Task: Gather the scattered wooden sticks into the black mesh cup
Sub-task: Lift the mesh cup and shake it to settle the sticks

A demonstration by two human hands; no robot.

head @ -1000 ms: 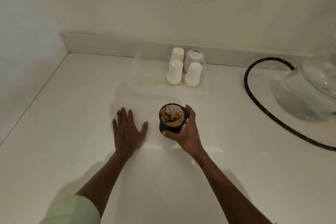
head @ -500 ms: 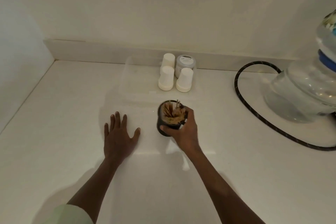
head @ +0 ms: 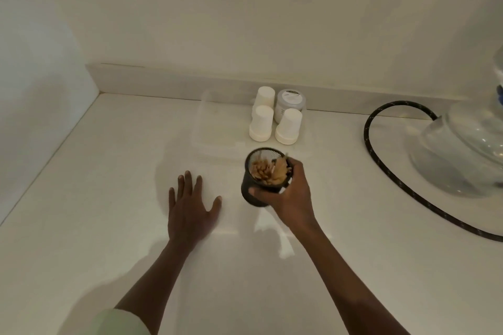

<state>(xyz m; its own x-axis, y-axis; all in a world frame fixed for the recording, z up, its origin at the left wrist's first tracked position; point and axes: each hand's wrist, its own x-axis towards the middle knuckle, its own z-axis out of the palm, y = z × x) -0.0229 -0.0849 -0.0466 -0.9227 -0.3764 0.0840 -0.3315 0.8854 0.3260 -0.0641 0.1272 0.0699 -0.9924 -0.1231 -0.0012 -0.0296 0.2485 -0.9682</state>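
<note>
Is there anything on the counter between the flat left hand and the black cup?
Nothing: in the head view, only bare white counter separates the left hand from the black mesh cup, gripped by the right hand.

White counter (head: 81, 226) and off-white wall (head: 245, 8), both plain and unpatterned. Black mesh cup (head: 251, 190), its wall a fine perforated weave showing pale at the far inner side; wooden sticks (head: 268, 171) inside, light tan. Three white bottles (head: 261, 124), plain; behind them a jar (head: 289, 105) with a grey-white lid bearing small dark print, illegible. Clear tray (head: 217, 128), colourless. Black hose (head: 381, 163), flecked with small pale specks along its braid. Clear glass vessel (head: 468, 149) with a blue band at the frame's edge. Pale green sleeve (head: 119, 323).
</note>
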